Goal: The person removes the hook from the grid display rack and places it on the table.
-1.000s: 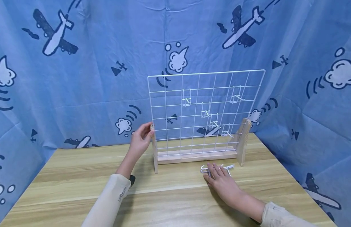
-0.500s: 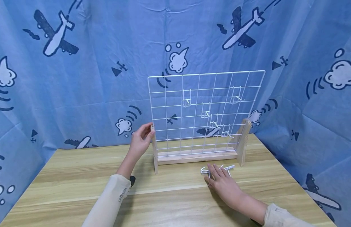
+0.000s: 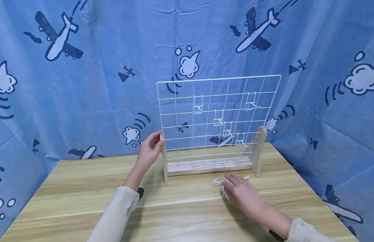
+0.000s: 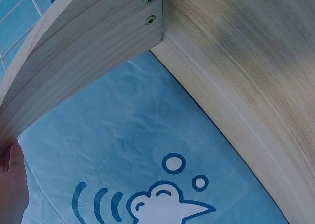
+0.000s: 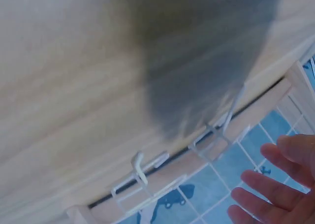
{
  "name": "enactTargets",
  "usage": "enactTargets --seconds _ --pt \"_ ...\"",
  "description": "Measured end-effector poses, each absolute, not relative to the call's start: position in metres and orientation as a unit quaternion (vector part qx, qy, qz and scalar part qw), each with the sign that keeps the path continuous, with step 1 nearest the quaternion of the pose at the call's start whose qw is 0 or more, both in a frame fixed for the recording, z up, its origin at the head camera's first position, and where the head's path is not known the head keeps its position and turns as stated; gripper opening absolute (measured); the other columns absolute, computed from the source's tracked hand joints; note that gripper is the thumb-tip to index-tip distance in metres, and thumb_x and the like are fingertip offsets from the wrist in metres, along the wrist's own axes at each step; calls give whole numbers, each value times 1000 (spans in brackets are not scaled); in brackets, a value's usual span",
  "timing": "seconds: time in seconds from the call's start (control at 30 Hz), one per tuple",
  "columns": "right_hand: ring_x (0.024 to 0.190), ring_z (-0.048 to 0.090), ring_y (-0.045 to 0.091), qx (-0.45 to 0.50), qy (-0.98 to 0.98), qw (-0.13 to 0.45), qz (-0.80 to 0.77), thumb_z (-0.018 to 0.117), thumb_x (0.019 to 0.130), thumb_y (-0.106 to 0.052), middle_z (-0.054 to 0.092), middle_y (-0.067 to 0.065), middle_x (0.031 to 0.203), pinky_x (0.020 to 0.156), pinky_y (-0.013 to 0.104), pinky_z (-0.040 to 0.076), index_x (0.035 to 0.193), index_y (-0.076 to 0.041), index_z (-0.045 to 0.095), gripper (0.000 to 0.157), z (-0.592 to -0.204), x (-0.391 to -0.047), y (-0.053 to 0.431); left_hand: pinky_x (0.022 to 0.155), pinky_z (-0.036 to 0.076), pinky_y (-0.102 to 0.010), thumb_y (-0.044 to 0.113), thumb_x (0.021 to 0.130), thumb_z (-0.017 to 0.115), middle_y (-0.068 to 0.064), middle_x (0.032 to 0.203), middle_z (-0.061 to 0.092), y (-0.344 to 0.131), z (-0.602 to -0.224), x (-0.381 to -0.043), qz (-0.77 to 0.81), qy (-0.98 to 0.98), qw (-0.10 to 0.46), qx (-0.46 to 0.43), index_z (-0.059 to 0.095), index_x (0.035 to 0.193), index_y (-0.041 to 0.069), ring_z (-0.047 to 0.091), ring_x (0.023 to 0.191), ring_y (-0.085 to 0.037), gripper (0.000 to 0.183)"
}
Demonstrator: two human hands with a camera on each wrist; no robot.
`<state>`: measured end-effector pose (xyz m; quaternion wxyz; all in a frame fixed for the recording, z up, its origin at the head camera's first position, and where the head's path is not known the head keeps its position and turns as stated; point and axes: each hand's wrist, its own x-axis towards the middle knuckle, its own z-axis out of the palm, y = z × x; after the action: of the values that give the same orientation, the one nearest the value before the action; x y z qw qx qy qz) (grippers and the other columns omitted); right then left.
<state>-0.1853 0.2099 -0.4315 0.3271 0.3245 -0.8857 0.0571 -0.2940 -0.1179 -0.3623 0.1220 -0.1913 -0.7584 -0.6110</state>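
A white wire grid panel [image 3: 205, 111] stands upright in a wooden stand [image 3: 211, 166]. My left hand [image 3: 149, 148] pinches the top of the stand's left side post [image 4: 74, 56] between thumb and fingers. Two white wire hooks lie on the table in front of the stand: the left hook [image 3: 217, 182] and the right hook [image 5: 219, 133], partly hidden by my right hand in the head view. My right hand [image 3: 242, 195] is just over them, its fingers relaxed and slightly bent. In the right wrist view those fingers [image 5: 268, 189] are apart from both hooks, with nothing between them.
Several white hooks hang on the grid, among them one at upper left [image 3: 198, 106] and one at upper right [image 3: 251, 103]. The wood-grain table [image 3: 84, 188] meets a blue curtain [image 3: 99, 101] with airplane prints at the back and sides.
My right hand has risen a little off the hooks and shifted slightly right, its fingers drawing in, so more of the left hook shows. My left hand stays on the post.
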Motion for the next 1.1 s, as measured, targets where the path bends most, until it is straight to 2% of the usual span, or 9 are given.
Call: enactTargets --seconds 0.3,0.33,0.43,0.5,0.57,0.63,0.7,0.83,1.1 --pt "92 66 35 336 -856 366 141 69 84 -6 69 16 101 76 49 57 97 -1 72 14 -411 -197 220 106 42 -30 5 97 56 -25 134 51 -117 -363 -296 -611 -758 123 -193 48 136 -3 49 127 -30 41" --pt "92 65 35 334 -854 371 145 64 91 -11 69 16 101 77 49 56 98 0 72 14 -409 -199 222 106 42 -30 5 97 56 -25 134 51 -116 -363 -296 -612 -758 121 -192 47 136 -3 49 127 -30 41" --pt "94 64 36 322 -846 391 166 51 101 -24 69 18 102 81 45 55 100 1 72 32 -402 -202 227 106 42 -30 5 97 56 -25 136 50 -117 -362 -294 -612 -760 114 -186 47 137 -3 48 128 -29 41" --pt "96 63 35 308 -843 400 187 53 100 -22 69 18 103 90 32 53 101 1 71 30 -397 -205 230 107 41 -31 4 97 55 -25 136 49 -117 -360 -292 -615 -760 106 -180 46 137 -3 47 129 -30 42" --pt "99 61 36 293 -835 413 217 64 92 -8 68 19 105 99 22 46 103 3 71 17 -392 -207 233 107 40 -32 2 97 54 -27 137 48 -115 -354 -286 -611 -764 103 -179 45 137 -5 46 130 -32 41" --pt "102 59 37 274 -826 428 244 68 79 7 68 19 108 104 14 37 107 4 69 28 -387 -211 236 108 40 -33 0 97 54 -29 136 48 -114 -348 -281 -608 -766 103 -179 45 136 -7 46 130 -33 41" --pt "105 58 38 254 -816 444 271 68 76 12 67 20 111 107 14 33 110 5 67 35 -384 -217 238 108 40 -34 -1 97 53 -29 136 48 -113 -342 -276 -605 -769 104 -178 44 136 -9 46 130 -34 41" --pt "112 56 40 204 -807 456 315 67 79 13 63 21 120 107 13 32 118 6 63 40 -381 -227 242 108 39 -33 0 98 52 -28 136 48 -113 -338 -271 -604 -771 102 -175 44 137 -9 45 130 -33 41" --pt "111 58 39 129 -826 404 370 66 84 11 59 24 126 93 0 35 121 9 61 38 -387 -238 247 109 39 -33 1 98 53 -28 136 48 -114 -340 -273 -608 -767 102 -178 44 137 -9 45 130 -34 41"
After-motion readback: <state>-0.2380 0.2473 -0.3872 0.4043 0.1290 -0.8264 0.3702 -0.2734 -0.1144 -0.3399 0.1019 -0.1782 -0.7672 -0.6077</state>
